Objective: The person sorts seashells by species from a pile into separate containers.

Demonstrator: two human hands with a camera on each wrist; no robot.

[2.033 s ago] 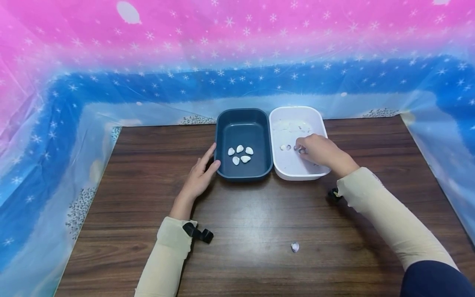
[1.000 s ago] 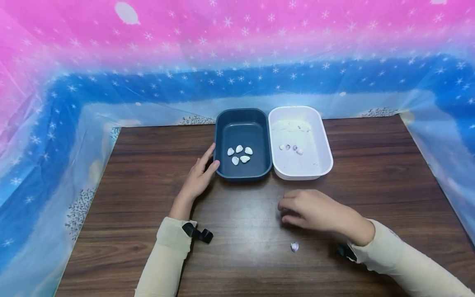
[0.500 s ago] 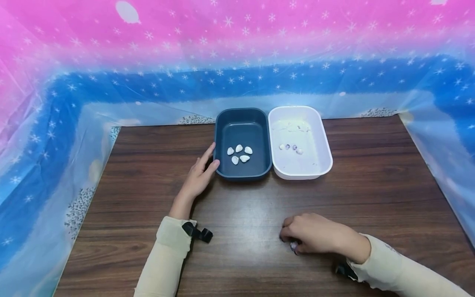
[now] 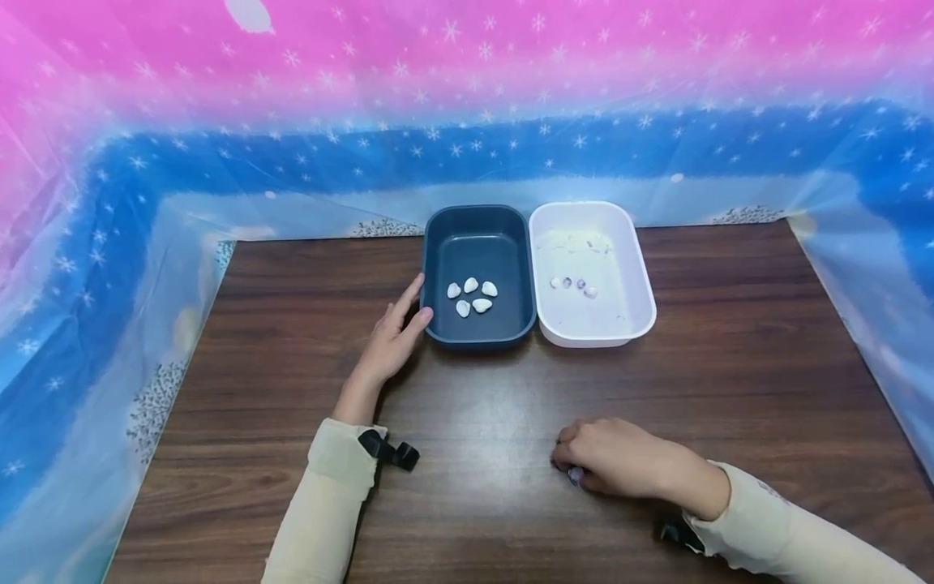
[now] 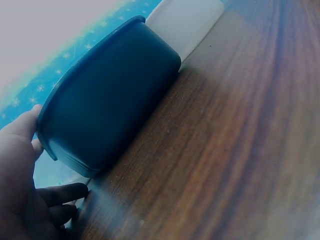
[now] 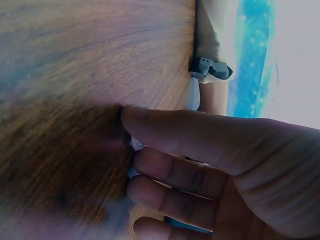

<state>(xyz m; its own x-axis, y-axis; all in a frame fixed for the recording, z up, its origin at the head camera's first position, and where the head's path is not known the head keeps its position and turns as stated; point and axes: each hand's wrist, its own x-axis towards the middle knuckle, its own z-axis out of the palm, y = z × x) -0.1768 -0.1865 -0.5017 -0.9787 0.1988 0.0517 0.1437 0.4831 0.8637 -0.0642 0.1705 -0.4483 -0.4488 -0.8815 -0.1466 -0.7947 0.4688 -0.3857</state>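
Near the front of the table, my right hand [image 4: 620, 456] pinches a small purplish seashell [image 4: 575, 475] between thumb and fingers. In the right wrist view, only a glint of the shell [image 6: 136, 143] shows between the thumb and fingertip, close to the wood. My left hand [image 4: 390, 345] rests against the left side of the dark blue bin [image 4: 477, 341], fingers straight and thumb at its rim. Inside that bin lie several white seashells [image 4: 481, 306]. Beside it, the white bin [image 4: 594, 341] holds a row of small pale and purple shells [image 4: 580, 284].
Both bins stand side by side at the back of the brown wooden table [image 4: 292, 324]. A pink and blue snowflake cloth [image 4: 467, 150] hangs behind and along the sides. A black strap with a camera [image 4: 389, 451] sits on the left wrist.
My right hand has come out of the white bin, leaving a shell at the end of the row, and moved toward the front onto the purplish shell. The left hand has stayed put.
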